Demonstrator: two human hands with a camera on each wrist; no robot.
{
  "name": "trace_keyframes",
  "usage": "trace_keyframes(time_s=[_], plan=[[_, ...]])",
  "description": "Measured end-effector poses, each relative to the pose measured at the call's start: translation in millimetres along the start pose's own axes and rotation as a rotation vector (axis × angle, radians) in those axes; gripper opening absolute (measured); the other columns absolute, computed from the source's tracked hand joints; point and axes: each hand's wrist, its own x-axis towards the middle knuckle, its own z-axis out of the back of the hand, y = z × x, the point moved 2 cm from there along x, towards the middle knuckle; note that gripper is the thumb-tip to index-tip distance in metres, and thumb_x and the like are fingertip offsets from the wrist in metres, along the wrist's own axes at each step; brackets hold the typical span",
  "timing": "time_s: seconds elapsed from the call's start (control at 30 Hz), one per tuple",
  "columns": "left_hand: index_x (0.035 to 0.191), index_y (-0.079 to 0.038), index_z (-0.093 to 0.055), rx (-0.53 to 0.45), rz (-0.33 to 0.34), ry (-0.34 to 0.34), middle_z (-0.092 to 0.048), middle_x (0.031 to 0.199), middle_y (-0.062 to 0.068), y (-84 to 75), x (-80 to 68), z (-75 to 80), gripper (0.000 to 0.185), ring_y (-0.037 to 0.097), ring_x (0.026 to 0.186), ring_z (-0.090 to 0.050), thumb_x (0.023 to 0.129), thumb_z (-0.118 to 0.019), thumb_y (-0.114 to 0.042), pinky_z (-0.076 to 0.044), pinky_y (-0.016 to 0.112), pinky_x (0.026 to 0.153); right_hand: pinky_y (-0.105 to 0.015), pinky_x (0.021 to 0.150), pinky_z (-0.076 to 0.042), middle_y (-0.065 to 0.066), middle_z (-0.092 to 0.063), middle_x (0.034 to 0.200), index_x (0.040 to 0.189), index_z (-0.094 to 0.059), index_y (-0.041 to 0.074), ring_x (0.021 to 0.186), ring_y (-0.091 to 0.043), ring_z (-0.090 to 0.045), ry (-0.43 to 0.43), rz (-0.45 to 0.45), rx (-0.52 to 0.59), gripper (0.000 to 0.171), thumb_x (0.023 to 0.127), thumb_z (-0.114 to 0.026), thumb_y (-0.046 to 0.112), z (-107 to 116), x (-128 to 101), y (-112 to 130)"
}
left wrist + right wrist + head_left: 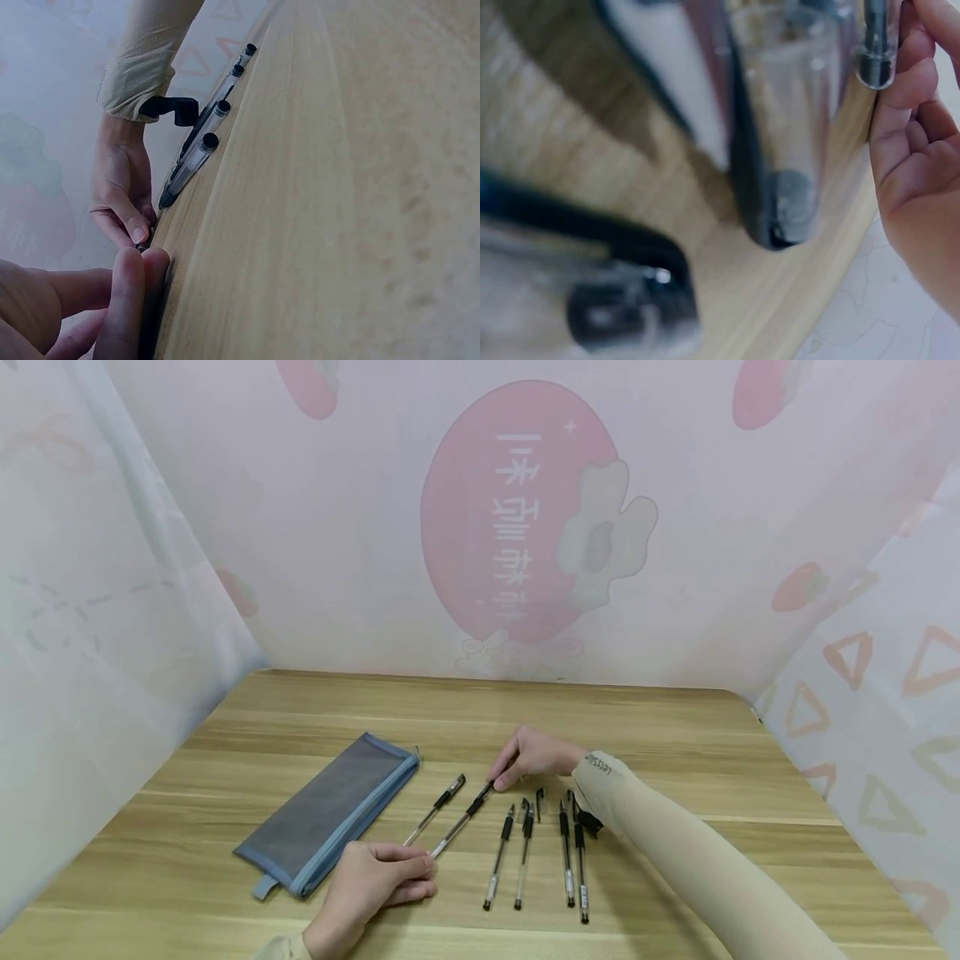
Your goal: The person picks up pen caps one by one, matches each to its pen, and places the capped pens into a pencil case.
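Pen (pixel 459 822) lies slanted on the worktop (pixel 675 735), cap end toward 1 o'clock, clear barrel end toward 7 o'clock, near the middle of the wooden surface. Both hands are on it. Right hand (pixel 528 757) pinches the black cap end between thumb and forefinger; the left wrist view shows those fingertips (pixel 135 229) closed on the tip. Left hand (pixel 378 881) holds the barrel end, fingers curled around it, knuckles resting on the wood.

Second pen (pixel 435 810) lies just beside it at 9 o'clock, parallel, its lower end running under the left hand's fingers.

At 3 o'clock of the held pen, a row of four pens (pixel 536 856), caps toward 12 o'clock, lying in two close pairs. A loose black cap (pixel 538 802) sits between the pairs at their top ends. The right forearm, in a beige sleeve (pixel 675 852), crosses over the far side of the row.

At 9 o'clock, beyond the second pen, a grey mesh pencil pouch (pixel 333 810) with blue trim lies slanted the same way.

Right wrist view is blurred; only pen ends seen close.
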Motion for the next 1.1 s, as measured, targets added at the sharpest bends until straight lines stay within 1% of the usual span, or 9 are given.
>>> trace_keyframes(time_s=[0.17, 0.27, 0.33, 0.43, 0.53, 0.63, 0.73, 0.9, 1.1], plan=[[0.108, 0.015, -0.067, -0.005, -0.001, 0.002, -0.070, 0.091, 0.025, -0.2, -0.8, 0.4, 0.029, 0.031, 0.075, -0.072, 0.084, -0.075, 0.001, -0.059, 0.034, 0.070, -0.030, 0.080, -0.054, -0.005, -0.074, 0.090, 0.093, -0.079, 0.005, 0.087, -0.020, -0.069, -0.001, 0.010, 0.001, 0.016, 0.077, -0.082, 0.003, -0.5, 0.9, 0.7], [0.109, 0.015, -0.067, -0.007, 0.000, -0.001, -0.070, 0.091, 0.025, 0.2, -0.6, 0.6, 0.029, 0.031, 0.075, -0.072, 0.084, -0.076, 0.001, -0.058, 0.034, 0.070, -0.026, 0.068, -0.053, -0.004, -0.074, 0.089, 0.093, -0.079, 0.005, 0.079, -0.018, -0.068, 0.003, 0.009, -0.004, 0.016, 0.077, -0.081, 0.003, -0.2, 1.0, 1.5], [0.109, 0.015, -0.067, -0.004, 0.001, -0.006, -0.070, 0.091, 0.025, 0.5, -0.5, 0.7, 0.029, 0.031, 0.075, -0.072, 0.084, -0.076, 0.001, -0.058, 0.033, 0.070, -0.024, 0.060, -0.048, -0.004, -0.074, 0.088, 0.093, -0.079, 0.005, 0.074, -0.016, -0.066, 0.008, 0.007, -0.005, 0.016, 0.077, -0.081, 0.002, 0.2, 0.8, 2.2], [0.108, 0.015, -0.067, 0.002, 0.006, -0.015, -0.070, 0.090, 0.025, 1.1, -0.6, 0.8, 0.029, 0.031, 0.075, -0.072, 0.084, -0.076, 0.001, -0.059, 0.033, 0.070, -0.023, 0.054, -0.044, -0.005, -0.074, 0.088, 0.092, -0.078, 0.004, 0.068, -0.015, -0.064, 0.022, 0.007, 0.011, 0.015, 0.077, -0.081, 0.001, 0.6, 0.1, 2.6], [0.107, 0.015, -0.068, 0.006, 0.011, -0.018, -0.070, 0.089, 0.025, 1.4, -0.8, 0.9, 0.029, 0.030, 0.074, -0.072, 0.084, -0.076, 0.001, -0.059, 0.033, 0.069, -0.024, 0.057, -0.049, -0.006, -0.074, 0.089, 0.091, -0.078, 0.002, 0.072, -0.017, -0.066, 0.036, 0.016, 0.026, 0.015, 0.077, -0.081, -0.001, 0.8, -0.1, 2.6], [0.107, 0.015, -0.067, 0.006, 0.016, -0.016, -0.070, 0.089, 0.025, 1.5, -1.0, 1.2, 0.028, 0.030, 0.075, -0.072, 0.084, -0.076, 0.002, -0.059, 0.034, 0.070, -0.027, 0.068, -0.055, -0.007, -0.074, 0.090, 0.091, -0.078, 0.002, 0.080, -0.021, -0.069, 0.046, 0.028, 0.027, 0.015, 0.077, -0.080, -0.003, 1.2, 0.3, 2.5], [0.107, 0.015, -0.067, 0.006, 0.019, -0.012, -0.070, 0.090, 0.025, 1.6, -0.9, 1.4, 0.028, 0.030, 0.075, -0.072, 0.084, -0.076, 0.002, -0.059, 0.034, 0.070, -0.031, 0.076, -0.056, -0.007, -0.074, 0.091, 0.091, -0.078, 0.001, 0.085, -0.023, -0.069, 0.055, 0.031, 0.028, 0.015, 0.077, -0.080, -0.003, 1.8, 0.8, 2.3], [0.106, 0.015, -0.068, 0.013, 0.022, -0.007, -0.070, 0.090, 0.025, 1.6, -0.9, 1.7, 0.026, 0.030, 0.075, -0.072, 0.084, -0.075, 0.002, -0.059, 0.034, 0.070, -0.028, 0.070, -0.055, -0.006, -0.074, 0.092, 0.092, -0.078, 0.002, 0.083, -0.023, -0.069, 0.071, 0.017, 0.036, 0.015, 0.077, -0.080, -0.003, 2.5, 1.9, 1.9], [0.106, 0.015, -0.068, 0.024, 0.027, -0.005, -0.070, 0.091, 0.024, 1.7, -1.1, 2.3, 0.025, 0.029, 0.076, -0.072, 0.085, -0.074, 0.002, -0.059, 0.034, 0.071, -0.023, 0.059, -0.048, -0.006, -0.074, 0.091, 0.091, -0.078, 0.004, 0.075, -0.019, -0.067, 0.066, 0.012, 0.019, 0.015, 0.077, -0.081, 0.000, 2.3, 2.6, 0.3]])
